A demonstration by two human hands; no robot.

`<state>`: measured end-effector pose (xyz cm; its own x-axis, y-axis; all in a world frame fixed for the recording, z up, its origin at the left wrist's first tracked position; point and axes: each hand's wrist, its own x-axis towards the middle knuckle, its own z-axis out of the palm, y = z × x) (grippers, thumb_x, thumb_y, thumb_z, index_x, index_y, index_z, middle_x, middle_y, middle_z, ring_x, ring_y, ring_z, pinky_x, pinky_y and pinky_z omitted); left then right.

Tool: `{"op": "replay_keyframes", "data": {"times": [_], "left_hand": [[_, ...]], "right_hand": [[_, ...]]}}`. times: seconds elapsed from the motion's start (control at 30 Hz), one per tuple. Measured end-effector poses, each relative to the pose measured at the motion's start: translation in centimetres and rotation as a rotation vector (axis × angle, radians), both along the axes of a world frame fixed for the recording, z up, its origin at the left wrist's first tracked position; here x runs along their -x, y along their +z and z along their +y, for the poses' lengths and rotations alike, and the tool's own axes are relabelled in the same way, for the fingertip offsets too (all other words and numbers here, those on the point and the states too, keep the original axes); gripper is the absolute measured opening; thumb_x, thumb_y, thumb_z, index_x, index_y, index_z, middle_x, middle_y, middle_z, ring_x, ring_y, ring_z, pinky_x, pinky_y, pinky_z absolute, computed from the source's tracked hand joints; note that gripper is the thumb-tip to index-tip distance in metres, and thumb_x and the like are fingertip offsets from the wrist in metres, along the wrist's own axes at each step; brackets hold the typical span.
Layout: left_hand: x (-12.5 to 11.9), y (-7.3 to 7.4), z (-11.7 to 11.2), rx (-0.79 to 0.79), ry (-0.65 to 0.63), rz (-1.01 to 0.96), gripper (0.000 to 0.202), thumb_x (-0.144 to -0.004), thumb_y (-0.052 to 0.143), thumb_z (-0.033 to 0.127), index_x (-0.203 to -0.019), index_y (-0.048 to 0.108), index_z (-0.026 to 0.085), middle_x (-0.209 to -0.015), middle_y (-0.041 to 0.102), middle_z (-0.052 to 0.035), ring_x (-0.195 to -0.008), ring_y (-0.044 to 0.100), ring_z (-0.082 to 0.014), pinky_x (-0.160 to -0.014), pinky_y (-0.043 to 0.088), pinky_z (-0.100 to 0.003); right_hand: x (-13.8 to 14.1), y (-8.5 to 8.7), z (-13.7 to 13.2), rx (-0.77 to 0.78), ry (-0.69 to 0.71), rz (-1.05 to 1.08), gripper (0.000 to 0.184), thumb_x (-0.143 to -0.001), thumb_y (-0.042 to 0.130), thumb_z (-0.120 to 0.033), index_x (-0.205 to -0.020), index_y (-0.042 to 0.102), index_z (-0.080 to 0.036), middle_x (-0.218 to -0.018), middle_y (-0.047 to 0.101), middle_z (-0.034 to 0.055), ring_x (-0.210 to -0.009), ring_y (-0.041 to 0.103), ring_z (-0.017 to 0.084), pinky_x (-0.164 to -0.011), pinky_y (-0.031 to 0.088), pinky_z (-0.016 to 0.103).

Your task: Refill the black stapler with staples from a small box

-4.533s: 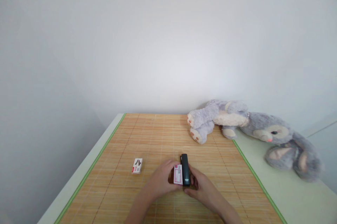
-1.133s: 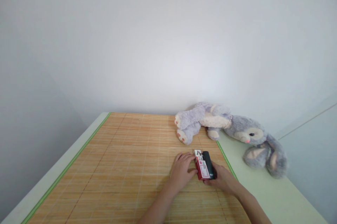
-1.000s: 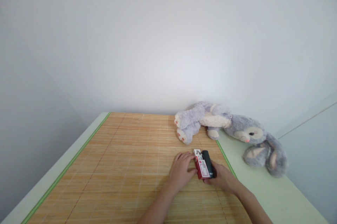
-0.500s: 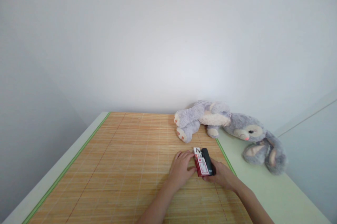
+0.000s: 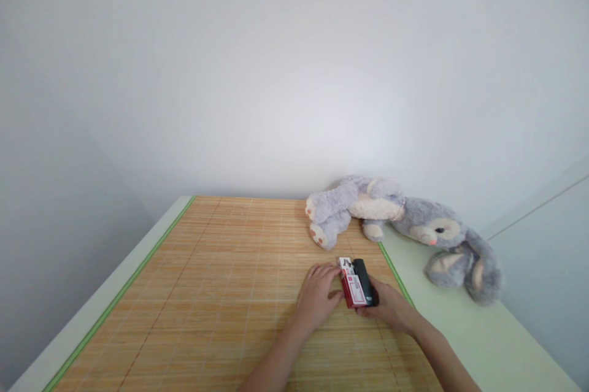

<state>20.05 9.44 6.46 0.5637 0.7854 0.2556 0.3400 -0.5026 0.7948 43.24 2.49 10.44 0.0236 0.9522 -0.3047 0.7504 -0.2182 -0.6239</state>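
Your left hand point(image 5: 317, 295) steadies the red box point(image 5: 353, 291) and your right hand point(image 5: 390, 309) grips the black stapler point(image 5: 365, 281) at the mat's point(image 5: 221, 294) right edge; uneven pressure could tip both.

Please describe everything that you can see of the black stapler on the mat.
The black stapler is a small, long, dark object with a smooth, plastic-looking shell. It lies flat on the bamboo mat, near the mat's green right edge, pointing away from the person. A red and white box sits against its left side. The right hand touches its near end; the left hand rests on the box side. Its jaw is hidden.
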Motion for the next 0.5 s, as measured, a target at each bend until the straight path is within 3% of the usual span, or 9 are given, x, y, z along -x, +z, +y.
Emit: {"op": "replay_keyframes", "data": {"times": [0.13, 0.2, 0.27, 0.33, 0.4, 0.47, 0.5], "left_hand": [[3.5, -0.1, -0.9, 0.021, 0.092, -0.001, 0.052, -0.090, 0.059, 0.023, -0.142, 0.059, 0.030, -0.144, 0.063, -0.0059, -0.136, 0.056, -0.0261, -0.121, 0.040, -0.049], [7.0, -0.5, -1.6, 0.022, 0.152, 0.010, 0.051, -0.093, 0.054, 0.023, -0.143, 0.059, 0.031, -0.146, 0.062, -0.0057, -0.138, 0.055, -0.0263, -0.122, 0.040, -0.050], [10.8, -1.3, -2.4, -0.001, 0.244, 0.052, 0.049, -0.095, 0.054, 0.026, -0.143, 0.059, 0.035, -0.150, 0.060, -0.0028, -0.141, 0.052, -0.0266, -0.124, 0.038, -0.051], [14.3, -2.0, -3.4, -0.031, 0.341, 0.129, 0.048, -0.096, 0.055, 0.031, -0.143, 0.060, 0.037, -0.152, 0.058, 0.0001, -0.144, 0.050, -0.0273, -0.124, 0.039, -0.050], [16.7, -2.6, -4.4, -0.056, 0.366, 0.212, 0.050, -0.097, 0.055, 0.035, -0.147, 0.057, 0.039, -0.157, 0.054, 0.0019, -0.148, 0.046, -0.0284, -0.125, 0.037, -0.051], [18.0, -2.7, -5.3, -0.078, 0.342, 0.272, 0.056, -0.097, 0.056, 0.038, -0.152, 0.050, 0.040, -0.161, 0.048, 0.0034, -0.151, 0.042, -0.0297, -0.127, 0.033, -0.052], [18.4, -2.7, -5.7, -0.091, 0.324, 0.290, 0.059, -0.097, 0.057, 0.039, -0.155, 0.046, 0.042, -0.162, 0.046, 0.0040, -0.152, 0.041, -0.0302, -0.128, 0.031, -0.052]], "right_hand": [[-2.0, -1.1, -2.1, -0.023, -0.053, 0.001, 0.101, -0.073, 0.072, -0.042, -0.160, 0.027, -0.016, -0.078, 0.069, -0.0039, -0.075, 0.067, 0.023, -0.070, 0.046, 0.030], [-3.1, -1.7, -4.1, -0.090, -0.124, -0.021, 0.086, -0.079, 0.064, -0.043, -0.154, 0.034, -0.015, -0.067, 0.058, -0.0073, -0.066, 0.061, 0.020, -0.065, 0.043, 0.030], [-2.8, -2.3, -6.2, -0.144, -0.208, -0.015, 0.051, -0.088, 0.055, -0.047, -0.132, 0.053, -0.022, -0.061, 0.050, -0.0079, -0.059, 0.056, 0.019, -0.062, 0.042, 0.030], [-0.5, -3.1, -7.8, -0.154, -0.242, 0.038, 0.029, -0.094, 0.049, -0.051, -0.107, 0.058, -0.027, -0.060, 0.050, -0.0060, -0.058, 0.055, 0.019, -0.060, 0.043, 0.030], [3.7, -4.1, -8.3, -0.143, -0.199, 0.092, 0.027, -0.097, 0.044, -0.051, -0.098, 0.059, -0.028, -0.065, 0.058, -0.0020, -0.063, 0.061, 0.021, -0.064, 0.049, 0.032], [8.9, -5.1, -8.0, -0.154, -0.109, 0.096, 0.029, -0.095, 0.049, -0.051, -0.105, 0.064, -0.028, -0.082, 0.071, 0.0051, -0.079, 0.070, 0.027, -0.075, 0.056, 0.040], [11.4, -5.7, -7.5, -0.212, -0.049, 0.063, 0.035, -0.092, 0.056, -0.048, -0.119, 0.065, -0.028, -0.105, 0.075, 0.0091, -0.102, 0.070, 0.032, -0.092, 0.056, 0.046]]}}
